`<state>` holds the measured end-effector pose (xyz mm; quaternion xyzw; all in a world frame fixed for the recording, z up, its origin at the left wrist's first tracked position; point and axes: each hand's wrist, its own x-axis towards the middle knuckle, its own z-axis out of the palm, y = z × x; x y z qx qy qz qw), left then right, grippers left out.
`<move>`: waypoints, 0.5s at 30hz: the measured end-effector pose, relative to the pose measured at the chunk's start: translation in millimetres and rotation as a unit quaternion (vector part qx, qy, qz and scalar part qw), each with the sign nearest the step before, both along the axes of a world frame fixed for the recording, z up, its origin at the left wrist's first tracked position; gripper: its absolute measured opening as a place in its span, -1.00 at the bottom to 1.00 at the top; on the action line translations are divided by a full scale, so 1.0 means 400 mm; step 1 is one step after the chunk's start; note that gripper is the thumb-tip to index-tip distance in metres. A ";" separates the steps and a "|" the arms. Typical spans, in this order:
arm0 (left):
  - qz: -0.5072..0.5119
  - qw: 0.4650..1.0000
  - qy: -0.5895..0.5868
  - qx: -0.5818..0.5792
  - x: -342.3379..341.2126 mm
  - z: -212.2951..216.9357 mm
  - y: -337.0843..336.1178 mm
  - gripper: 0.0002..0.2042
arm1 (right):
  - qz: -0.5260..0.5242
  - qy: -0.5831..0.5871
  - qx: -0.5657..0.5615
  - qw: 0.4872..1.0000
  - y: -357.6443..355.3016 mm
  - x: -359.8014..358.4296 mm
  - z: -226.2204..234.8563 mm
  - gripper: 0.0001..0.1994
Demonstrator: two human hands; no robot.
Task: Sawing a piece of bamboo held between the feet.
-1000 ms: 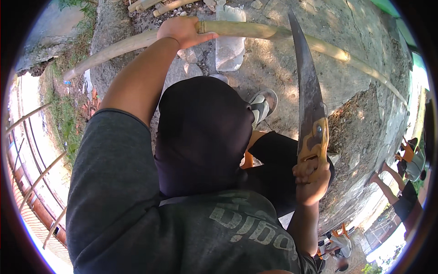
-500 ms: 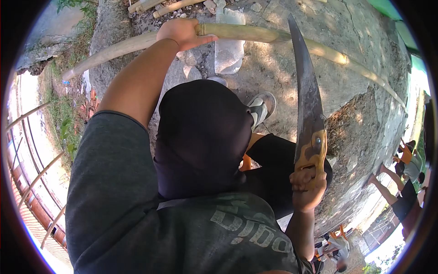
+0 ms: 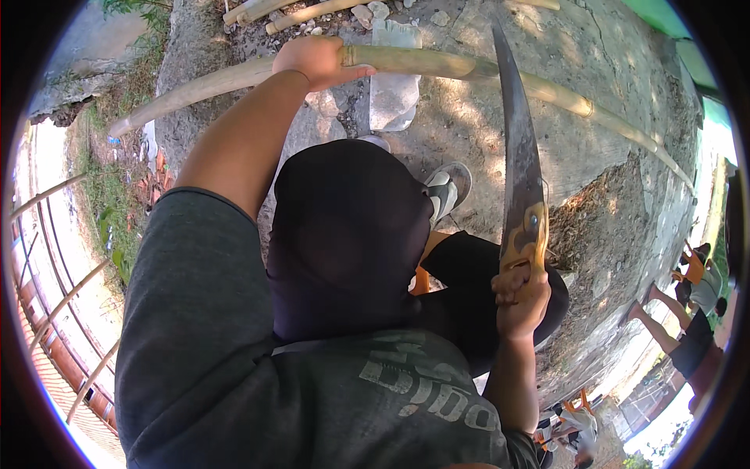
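A long bamboo pole runs left to right at the top of the head view. My left hand is closed round it left of the middle, the thumb lying along the pole. My right hand grips the yellowish-brown handle of a handsaw. The dark, curved blade points away from me and crosses the pole right of the middle. Whether its teeth touch the bamboo I cannot tell. Under the pole, between my hands, lies a pale stone block.
More cut bamboo pieces and small stones lie at the far edge. My shoe rests on the rough concrete ground. Other people are at the right. Thin poles lean at the left.
My right hand has pushed the saw a little away from me, sliding its blade farther over the pole. The left hand keeps its grip at the same spot.
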<state>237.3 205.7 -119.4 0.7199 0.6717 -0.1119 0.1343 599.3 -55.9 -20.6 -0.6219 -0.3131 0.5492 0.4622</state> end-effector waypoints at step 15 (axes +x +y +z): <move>-0.014 1.000 -0.020 0.008 -0.020 -0.013 -0.009 -0.22 | -0.020 0.000 -0.055 0.998 0.076 -0.010 0.013 -0.57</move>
